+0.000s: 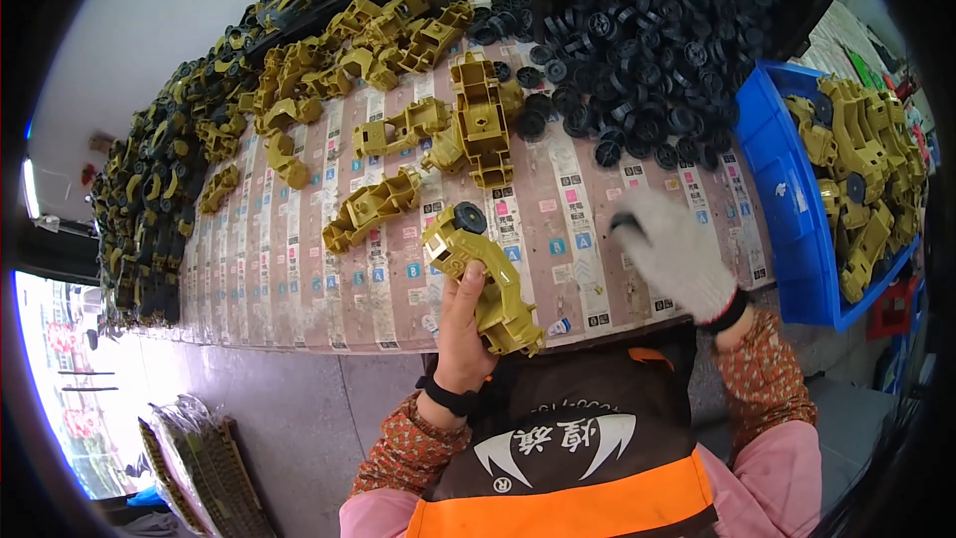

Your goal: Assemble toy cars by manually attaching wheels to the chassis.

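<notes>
My bare left hand [464,324] is closed around a yellow plastic toy-vehicle body [498,291], held tilted over the table's near edge. One black wheel [469,218] is fitted at its upper end. To the right, my right hand [679,251] wears a whitish knit glove and is slightly blurred. At its fingertips is a small black toy wheel [627,226], partly covered by the glove. Beyond my left hand lie several loose yellow bodies, among them one [372,207] just left of the held piece and a longer one [482,125] farther back.
A large heap of black wheels [647,50] spills over the far right of the table [289,289]. A blue crate [789,194] of yellow bodies stands at the right. Yellow bodies with wheels [149,189] are piled along the left edge. A bundle in clear plastic [204,458] stands below left.
</notes>
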`<state>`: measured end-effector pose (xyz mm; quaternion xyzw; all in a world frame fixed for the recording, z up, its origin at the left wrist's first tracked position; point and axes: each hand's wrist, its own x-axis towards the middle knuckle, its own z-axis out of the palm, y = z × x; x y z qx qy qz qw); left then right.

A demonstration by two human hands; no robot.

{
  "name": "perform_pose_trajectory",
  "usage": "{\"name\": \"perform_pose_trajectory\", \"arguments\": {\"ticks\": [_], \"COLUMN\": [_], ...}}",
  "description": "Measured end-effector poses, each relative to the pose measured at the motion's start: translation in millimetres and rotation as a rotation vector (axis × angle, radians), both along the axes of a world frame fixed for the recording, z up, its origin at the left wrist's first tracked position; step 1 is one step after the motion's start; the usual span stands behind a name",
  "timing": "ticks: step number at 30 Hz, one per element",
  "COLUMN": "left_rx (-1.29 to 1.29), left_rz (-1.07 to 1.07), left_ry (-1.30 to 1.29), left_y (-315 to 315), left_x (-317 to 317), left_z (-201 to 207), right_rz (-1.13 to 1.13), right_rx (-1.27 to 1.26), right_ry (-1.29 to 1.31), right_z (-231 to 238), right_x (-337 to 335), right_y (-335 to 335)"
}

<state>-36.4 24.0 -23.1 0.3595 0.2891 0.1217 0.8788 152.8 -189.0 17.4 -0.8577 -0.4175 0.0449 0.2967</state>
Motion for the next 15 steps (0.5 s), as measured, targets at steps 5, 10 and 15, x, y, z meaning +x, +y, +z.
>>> {"name": "perform_pose_trajectory", "arguments": {"ticks": [5, 10, 15], "left_rx": [0.13, 0.243, 0.354], "left_rz": [0.04, 0.095, 0.173], "left_ry": [-0.05, -0.064, -0.078], "left_y": [-17.2, -19.5, -22.5], "left_x": [6.8, 4.4, 2.8], "left_z": [10.4, 2.3, -4.3], "right_rz": [0.018, -0.021, -0.008], "right_rx": [0.224, 0.328, 0.343], "right_ry": [0.518, 0.479, 0.453], "right_z": [15.9, 5.5, 9.1], "right_x": [-77.4, -101.2, -110.2], "right_y": [28.2, 29.5, 29.8]}}
